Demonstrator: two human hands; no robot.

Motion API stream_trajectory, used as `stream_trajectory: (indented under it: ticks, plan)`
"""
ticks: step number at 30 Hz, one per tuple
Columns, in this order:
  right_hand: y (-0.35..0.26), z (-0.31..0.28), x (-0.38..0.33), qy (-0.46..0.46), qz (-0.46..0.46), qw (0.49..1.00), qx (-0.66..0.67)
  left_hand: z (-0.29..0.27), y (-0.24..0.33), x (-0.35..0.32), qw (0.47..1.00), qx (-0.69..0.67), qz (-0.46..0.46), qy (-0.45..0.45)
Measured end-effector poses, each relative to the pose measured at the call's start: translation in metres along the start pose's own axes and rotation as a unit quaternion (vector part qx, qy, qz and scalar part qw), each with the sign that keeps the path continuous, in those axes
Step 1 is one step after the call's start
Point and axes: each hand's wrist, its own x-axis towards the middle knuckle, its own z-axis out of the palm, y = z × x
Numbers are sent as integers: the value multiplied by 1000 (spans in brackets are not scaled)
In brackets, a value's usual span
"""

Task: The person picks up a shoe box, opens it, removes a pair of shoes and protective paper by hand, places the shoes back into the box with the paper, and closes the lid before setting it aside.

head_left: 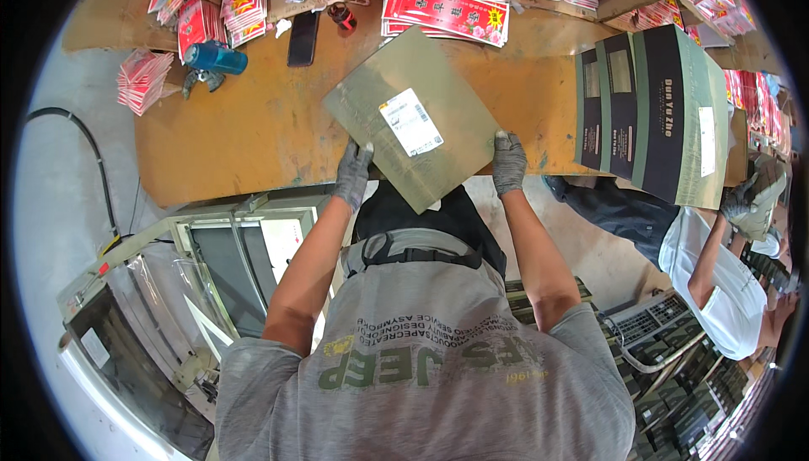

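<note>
Olive box [459, 107], white label [410, 122] up, is held over the near side of the table [261, 128], turned cornerwise; can't tell if it touches the top. Person's left hand [354, 173] has its grip clamped on the box's lower-left edge; right hand [509, 162], grip clamped at the box's right corner. Both gloved grey.

Clutter: red printed packets [447, 14] in stacks just beyond the box's far corner, the nearest blocking that side. Small dark bottle [342, 17] and black phone [304, 40] beyond the box to its left; blue bottle [217, 57] farther left. Stack of dark-and-green boxes [649, 107] stands right of the olive box, well apart. Co-worker [716, 284] past that stack. Framed machine [227, 233] below-left of the box.

Edges: the box's near corner juts past the table's near edge toward the person. Room: widest stretch of table lies left of the box; narrower strip on its right, up to the stack.
</note>
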Motion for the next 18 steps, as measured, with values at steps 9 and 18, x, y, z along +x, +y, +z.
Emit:
stream_trajectory:
  ticks: [9,18]
  plan:
    - [-66,40,-22,-64,147,972,-170,-26,75,35,994,88,66,-11]
    - [-112,63,-27,-50,148,930,-334,-1,60,18,969,194,128,83]
